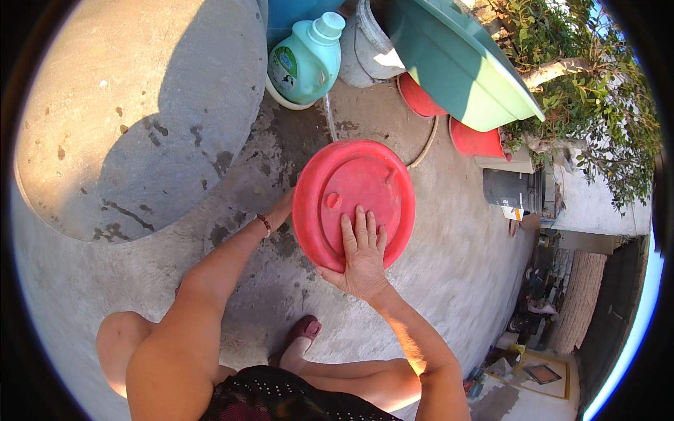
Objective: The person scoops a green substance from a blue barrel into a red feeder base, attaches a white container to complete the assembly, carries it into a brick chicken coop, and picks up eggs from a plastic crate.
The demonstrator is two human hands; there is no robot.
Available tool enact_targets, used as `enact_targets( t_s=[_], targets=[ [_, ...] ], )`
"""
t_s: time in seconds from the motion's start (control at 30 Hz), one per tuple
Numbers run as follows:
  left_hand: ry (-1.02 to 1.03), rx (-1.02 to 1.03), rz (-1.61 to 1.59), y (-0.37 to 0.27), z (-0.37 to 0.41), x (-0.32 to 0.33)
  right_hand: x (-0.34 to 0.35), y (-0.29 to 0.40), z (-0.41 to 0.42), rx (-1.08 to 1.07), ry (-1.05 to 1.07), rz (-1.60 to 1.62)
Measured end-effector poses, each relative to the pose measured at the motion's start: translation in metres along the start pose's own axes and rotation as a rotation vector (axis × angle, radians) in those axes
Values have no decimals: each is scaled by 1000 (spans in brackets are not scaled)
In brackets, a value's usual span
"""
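A round red plastic basin or lid fills the middle of the view, its broad face turned up at me. That face has a raised rim, a small round plug-like spot and a short hooked mark. My right hand lies flat against its lower part, fingers spread over the face and thumb along the rim. My left hand, with a beaded bracelet at the wrist, reaches to the left edge; its fingers are hidden behind the red plastic. Whether the thing touches the floor cannot be seen.
A large round grey slab stands at upper left. Beyond are a turquoise detergent jug, a white bucket and a tilted green tub. A hose crosses the wet concrete floor. A leafy plant grows at right.
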State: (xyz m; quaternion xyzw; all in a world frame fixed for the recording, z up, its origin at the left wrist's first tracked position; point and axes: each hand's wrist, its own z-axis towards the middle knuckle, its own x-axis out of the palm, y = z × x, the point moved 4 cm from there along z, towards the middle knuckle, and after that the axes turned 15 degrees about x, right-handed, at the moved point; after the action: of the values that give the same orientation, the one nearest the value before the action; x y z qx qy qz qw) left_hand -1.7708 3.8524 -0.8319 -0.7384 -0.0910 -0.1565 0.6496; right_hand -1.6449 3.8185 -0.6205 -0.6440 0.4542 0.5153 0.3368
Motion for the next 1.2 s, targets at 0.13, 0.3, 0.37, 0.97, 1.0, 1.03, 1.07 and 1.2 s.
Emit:
enact_targets(
  t_s=[0.13, 0.3, 0.37, 0.97, 1.0, 1.03, 1.07, 1.2],
  targets=[
    [-92, 170, 476, 25, -2, -2, 5, -1, -2, -4, -45, 21],
    [-270, 409, 535, 24, 0, 1, 10, 0, 1, -10, -57, 25],
    [-285, 494, 709, 18, 2, 11, 11, -4, -1, 8, -61, 28],
    [-550, 214, 187, 29, -13, -17, -21, -34, 1, 190, -278, 335],
    [-534, 119, -52, -6, -9, -16, -30, -61, 3, 356, -456, 314],
    [-519, 25, -277, -39, -7, -18, -26, -86, 8, 488, -547, 343],
    [-423, -35, -337, -67, -7, -17, -19, -110, 11, 618, -637, 371],
    [-195, -17, -390, -138, -10, 10, 27, -157, 26, 979, 60, 1351]
  ],
)
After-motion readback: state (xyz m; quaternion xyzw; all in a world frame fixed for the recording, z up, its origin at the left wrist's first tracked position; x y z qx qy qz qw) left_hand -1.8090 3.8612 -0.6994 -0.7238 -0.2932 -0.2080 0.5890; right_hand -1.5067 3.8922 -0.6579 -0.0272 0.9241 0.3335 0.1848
